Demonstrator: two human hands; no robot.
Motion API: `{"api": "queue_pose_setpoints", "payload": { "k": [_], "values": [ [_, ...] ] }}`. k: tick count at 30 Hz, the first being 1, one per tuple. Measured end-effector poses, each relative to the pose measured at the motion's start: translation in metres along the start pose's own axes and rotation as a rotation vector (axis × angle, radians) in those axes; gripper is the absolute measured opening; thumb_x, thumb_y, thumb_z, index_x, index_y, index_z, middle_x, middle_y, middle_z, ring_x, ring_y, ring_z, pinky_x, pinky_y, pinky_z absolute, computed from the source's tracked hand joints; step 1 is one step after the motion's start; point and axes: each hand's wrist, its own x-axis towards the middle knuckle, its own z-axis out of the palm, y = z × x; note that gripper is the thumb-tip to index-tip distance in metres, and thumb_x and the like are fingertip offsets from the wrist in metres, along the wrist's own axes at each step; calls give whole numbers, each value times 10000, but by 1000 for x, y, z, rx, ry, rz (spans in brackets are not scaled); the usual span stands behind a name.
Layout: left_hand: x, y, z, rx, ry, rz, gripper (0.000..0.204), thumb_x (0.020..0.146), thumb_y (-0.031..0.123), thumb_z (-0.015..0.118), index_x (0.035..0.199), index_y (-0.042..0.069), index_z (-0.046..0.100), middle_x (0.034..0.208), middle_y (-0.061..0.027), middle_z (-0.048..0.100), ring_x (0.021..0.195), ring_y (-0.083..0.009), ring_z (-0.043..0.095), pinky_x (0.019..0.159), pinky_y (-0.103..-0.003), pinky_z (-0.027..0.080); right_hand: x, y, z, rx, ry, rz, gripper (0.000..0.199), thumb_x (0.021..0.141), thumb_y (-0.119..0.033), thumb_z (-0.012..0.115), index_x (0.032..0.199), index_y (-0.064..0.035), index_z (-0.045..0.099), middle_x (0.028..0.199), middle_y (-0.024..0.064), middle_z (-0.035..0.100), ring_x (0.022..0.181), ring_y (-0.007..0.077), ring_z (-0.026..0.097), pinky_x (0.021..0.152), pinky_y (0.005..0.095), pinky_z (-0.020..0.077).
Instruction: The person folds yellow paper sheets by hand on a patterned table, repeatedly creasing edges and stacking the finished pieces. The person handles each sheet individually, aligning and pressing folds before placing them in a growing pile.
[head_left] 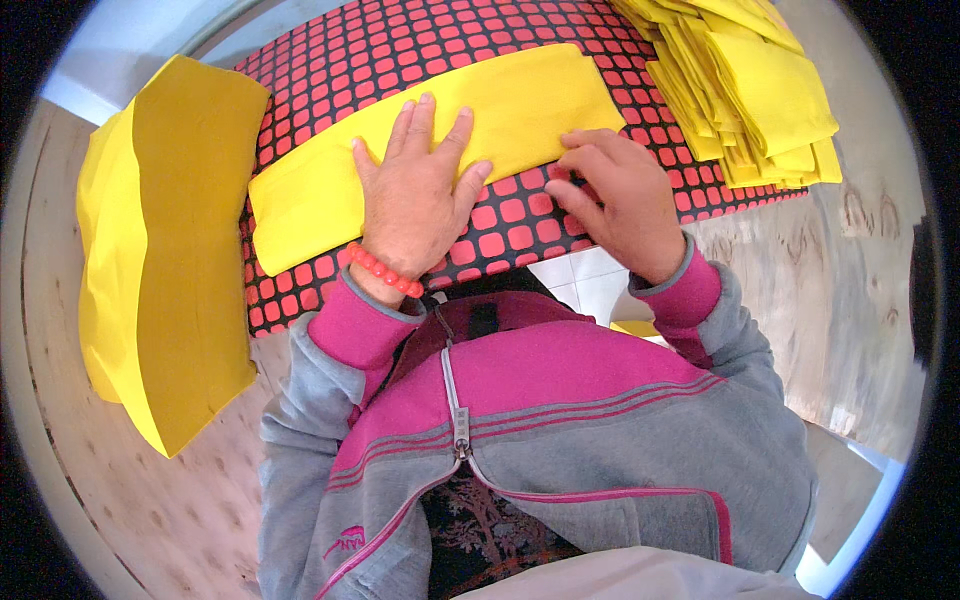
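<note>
A long folded piece of yellow cloth (320, 185) lies flat across the table in front of me. My left hand (415, 185), with a red bead bracelet at the wrist, rests palm down on its middle, fingers spread. At the cloth's near right edge is my right hand (615, 190). Its fingers are bent and the thumb stands apart from them. Those fingertips are at the cloth's edge, and I see nothing held between them.
The table has a red-and-black checked cover (500, 225). A pile of folded yellow cloths (760, 90) sits at the far right corner. On the left, a larger yellow sheet (190, 240) hangs over the table's edge. Pale wood-patterned flooring (180, 490) shows below.
</note>
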Motion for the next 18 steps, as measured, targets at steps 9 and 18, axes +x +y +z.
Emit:
{"api": "queue_pose_setpoints", "payload": {
  "k": [9, 18],
  "values": [
    [0, -1, 18, -3, 40, -39, 600, 960, 522, 542, 1457, 187, 511, 1528, -211, 421, 1441, -352, 377, 1064, -765, 244, 75, 35, 53, 117, -70, -239, 396, 1016, -168, 538, 1389, -35, 553, 1467, 203, 511, 1366, 352, 483, 1145, 403, 365],
    [-45, -25, -9, 18, -1, -86, 751, 949, 559, 547, 1522, 95, 405, 1573, -242, 344, 1472, -391, 318, 1118, -699, 232, 72, 46, 82, -70, -33, -328, 487, 994, -312, 588, 1387, -27, 559, 1474, 240, 495, 1342, 393, 492, 1127, 450, 379]
  ]
}}
